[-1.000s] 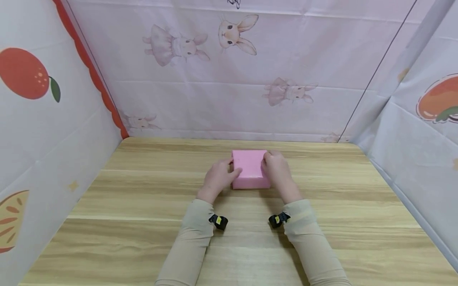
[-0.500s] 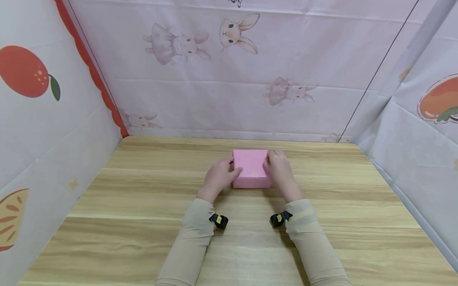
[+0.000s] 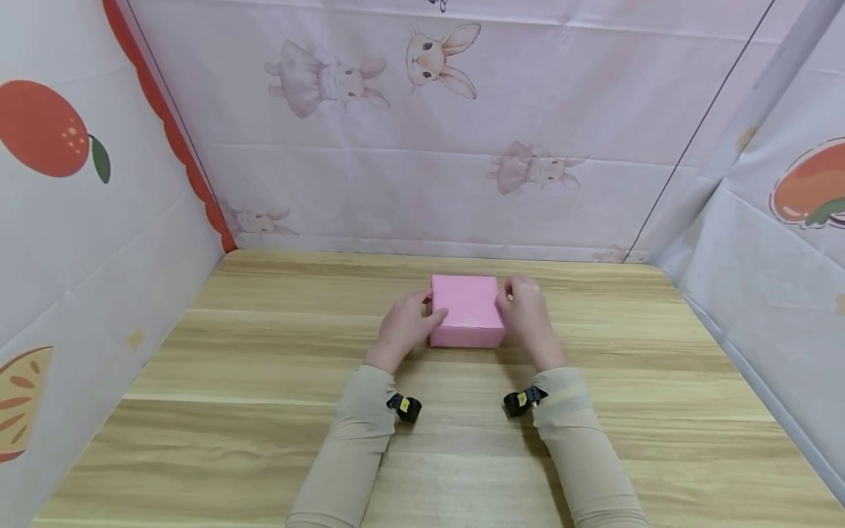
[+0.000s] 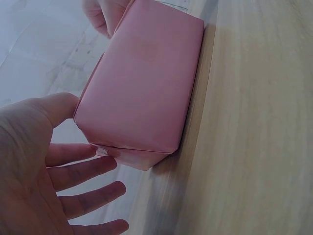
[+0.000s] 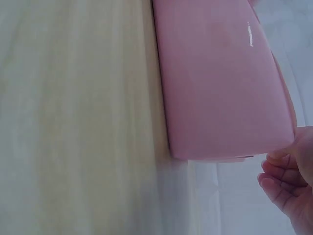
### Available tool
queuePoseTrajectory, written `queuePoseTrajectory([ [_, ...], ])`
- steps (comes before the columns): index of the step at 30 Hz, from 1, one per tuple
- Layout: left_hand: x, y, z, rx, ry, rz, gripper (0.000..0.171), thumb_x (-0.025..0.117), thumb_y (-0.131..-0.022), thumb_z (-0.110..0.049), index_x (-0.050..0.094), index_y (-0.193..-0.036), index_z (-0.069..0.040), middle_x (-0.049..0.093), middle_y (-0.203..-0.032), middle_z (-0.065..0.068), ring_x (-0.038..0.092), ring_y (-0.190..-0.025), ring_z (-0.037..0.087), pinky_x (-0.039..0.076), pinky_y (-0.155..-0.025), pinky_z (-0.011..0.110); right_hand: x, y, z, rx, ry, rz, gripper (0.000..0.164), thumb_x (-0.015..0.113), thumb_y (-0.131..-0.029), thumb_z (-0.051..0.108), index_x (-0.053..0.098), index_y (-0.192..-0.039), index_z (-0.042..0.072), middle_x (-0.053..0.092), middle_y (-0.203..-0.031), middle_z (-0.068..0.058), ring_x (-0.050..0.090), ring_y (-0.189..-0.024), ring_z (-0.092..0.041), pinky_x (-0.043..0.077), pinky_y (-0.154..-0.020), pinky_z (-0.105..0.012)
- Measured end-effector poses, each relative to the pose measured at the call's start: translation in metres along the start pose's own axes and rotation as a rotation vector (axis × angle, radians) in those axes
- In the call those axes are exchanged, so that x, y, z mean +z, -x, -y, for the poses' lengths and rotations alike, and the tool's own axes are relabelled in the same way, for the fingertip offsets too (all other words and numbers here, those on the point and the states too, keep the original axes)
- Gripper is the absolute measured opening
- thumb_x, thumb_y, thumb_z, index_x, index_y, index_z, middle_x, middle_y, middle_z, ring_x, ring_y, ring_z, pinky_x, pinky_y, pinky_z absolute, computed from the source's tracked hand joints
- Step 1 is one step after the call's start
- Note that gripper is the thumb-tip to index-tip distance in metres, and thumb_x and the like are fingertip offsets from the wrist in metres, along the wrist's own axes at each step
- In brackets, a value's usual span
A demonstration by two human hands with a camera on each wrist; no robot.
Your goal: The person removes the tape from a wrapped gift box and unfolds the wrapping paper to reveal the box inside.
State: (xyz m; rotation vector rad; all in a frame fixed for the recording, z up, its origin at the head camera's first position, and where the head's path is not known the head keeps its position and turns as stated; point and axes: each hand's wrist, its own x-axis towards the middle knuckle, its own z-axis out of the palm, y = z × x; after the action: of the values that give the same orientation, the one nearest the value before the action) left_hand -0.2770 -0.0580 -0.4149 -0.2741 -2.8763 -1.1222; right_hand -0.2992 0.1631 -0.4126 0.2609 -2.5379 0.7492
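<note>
Left hand (image 3: 403, 326), at nine o'clock of the smooth, pink, card-like rectangular box (image 3: 465, 302): the thumb touches the box's upper edge, the nearest fingers meet its end face, and the remaining fingers are extended and spread, as the left wrist view shows. Right hand (image 3: 526, 312), at three o'clock of the box: the fingers are curled, with their tips at the box's upper edge; whether they pinch that edge cannot be told. Twelve o'clock denotes the far side throughout. The box rests flat on the pale, wood-grained tabletop (image 3: 231, 440), towards twelve o'clock from its centre, with its broad face upward. Folded seams show at the end beside the left hand.

At six o'clock of the hands, two beige fabric sleeves (image 3: 346, 447) cover the forearms; a black strapped device with a yellow mark (image 3: 404, 405) sits at each wrist, on the inner side. Beyond the tabletop, at twelve o'clock, hangs a pale pink rabbit-printed sheet (image 3: 396, 183). White fruit-printed sheets (image 3: 59, 242) stand at ten and two o'clock, the former bordered by a red scalloped strip (image 3: 178, 143).
</note>
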Motion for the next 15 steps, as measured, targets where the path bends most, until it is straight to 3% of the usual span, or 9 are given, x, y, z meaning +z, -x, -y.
queuePoseTrajectory([
  [9,0.001,-0.001,0.0,-0.013,0.02,0.007,0.058,0.062,-0.094,-0.04,0.051,-0.141,-0.01,0.059,-0.137,0.009,0.053,-0.129,0.025,0.044,-0.109,0.043,-0.009,-0.004,-0.014,0.122,-0.081,-0.002,0.012,0.06,-0.087,0.006,0.065,-0.083,-0.004,0.065,-0.08,-0.019,0.059,-0.076,-0.03,0.05,-0.07,-0.039],
  [15,0.0,-0.001,-0.001,-0.023,0.034,0.012,0.058,0.062,-0.094,-0.039,0.05,-0.142,-0.01,0.058,-0.137,0.01,0.053,-0.13,0.025,0.043,-0.11,0.043,-0.011,-0.006,-0.011,0.147,-0.109,0.113,0.03,0.064,-0.094,0.027,0.072,-0.098,-0.002,0.071,-0.09,-0.018,0.064,-0.082,-0.028,0.053,-0.073,-0.038],
])
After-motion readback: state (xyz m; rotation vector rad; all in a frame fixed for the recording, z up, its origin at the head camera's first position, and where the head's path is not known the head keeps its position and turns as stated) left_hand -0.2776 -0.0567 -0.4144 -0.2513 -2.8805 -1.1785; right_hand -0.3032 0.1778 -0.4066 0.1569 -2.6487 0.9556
